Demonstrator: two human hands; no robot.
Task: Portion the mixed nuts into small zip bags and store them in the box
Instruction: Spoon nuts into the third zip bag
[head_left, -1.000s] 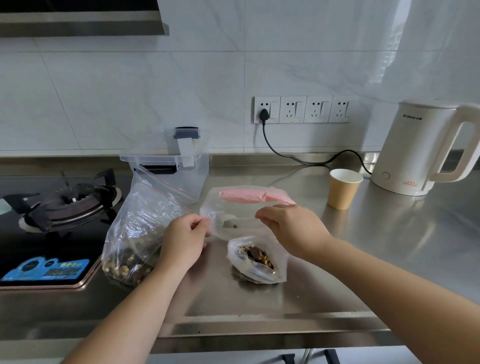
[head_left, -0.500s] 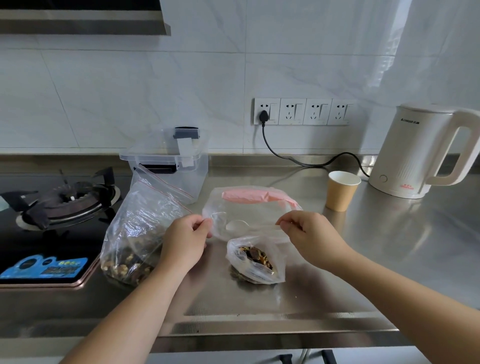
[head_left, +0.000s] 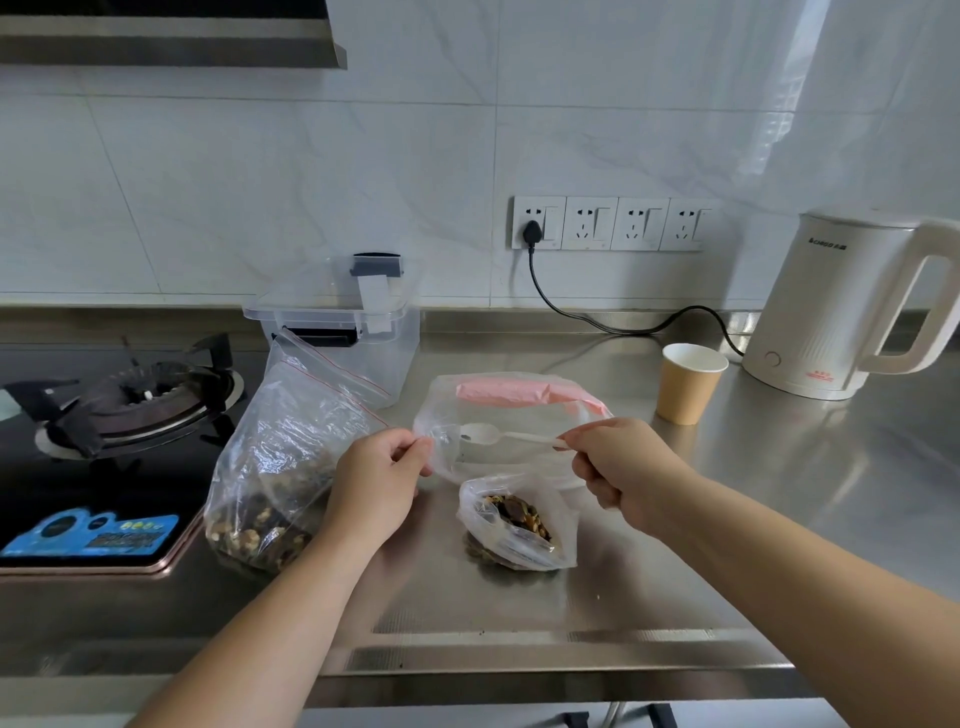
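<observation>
Right hand (head_left: 621, 470) pinching spoon (head_left: 498, 435) handle.

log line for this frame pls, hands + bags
left hand: pinches thin bag edge | right hand: holds plastic spoon | small nut bag: on counter, unsealed | box: behind

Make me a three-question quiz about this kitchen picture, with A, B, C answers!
1. Where is the paper cup?
A. beside the kettle
B. on the stove
C. in the box

2. How many wall sockets have a plug in them?
A. none
B. one
C. three

3. What is the right hand doing?
A. resting flat
B. lifting the kettle
C. pinching a spoon

Answers: 1 A, the cup stands on the counter just left of the kettle. 2 B, only the leftmost socket holds a black plug. 3 C, its fingers pinch the white spoon's handle while the left hand pinches the clear bag.
</observation>
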